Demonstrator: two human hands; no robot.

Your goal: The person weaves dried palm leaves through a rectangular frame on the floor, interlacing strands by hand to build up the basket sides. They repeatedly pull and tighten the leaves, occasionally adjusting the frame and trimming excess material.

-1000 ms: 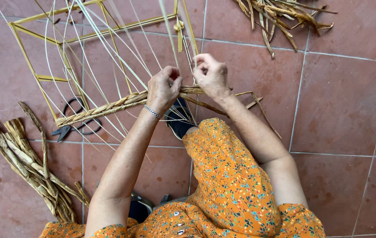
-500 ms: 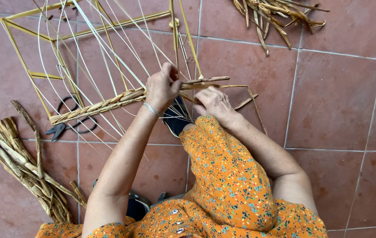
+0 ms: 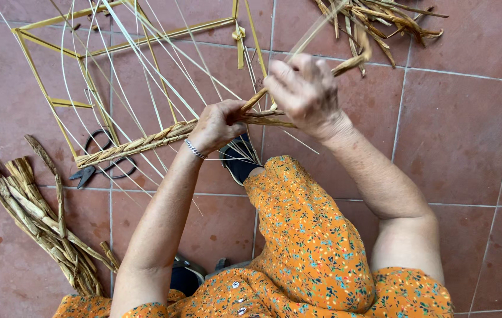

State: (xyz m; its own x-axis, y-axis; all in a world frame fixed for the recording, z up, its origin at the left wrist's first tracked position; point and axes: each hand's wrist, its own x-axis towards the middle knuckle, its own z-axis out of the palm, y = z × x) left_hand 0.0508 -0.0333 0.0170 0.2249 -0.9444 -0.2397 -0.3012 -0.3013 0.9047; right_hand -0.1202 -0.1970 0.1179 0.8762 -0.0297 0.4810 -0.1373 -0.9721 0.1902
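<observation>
A yellow stick frame [image 3: 56,46] strung with thin pale strands lies on the tiled floor in front of me. A braided straw band [image 3: 133,144] runs across its lower strands. My left hand [image 3: 218,125] grips the right end of that braid. My right hand [image 3: 304,88] is raised above it, fingers closed on a long dried straw strand [image 3: 298,68] that slants up to the right from the braid's end.
Black-handled scissors [image 3: 101,168] lie under the frame at the left. A bundle of dried straw [image 3: 39,218] sits at lower left, another pile [image 3: 375,17] at top right. A dark shoe [image 3: 239,162] and my orange flowered dress [image 3: 304,247] fill the foreground.
My right hand dropped low by the braid, then rose up and to the right, pulling a straw strand. The left hand stayed on the braid's end.
</observation>
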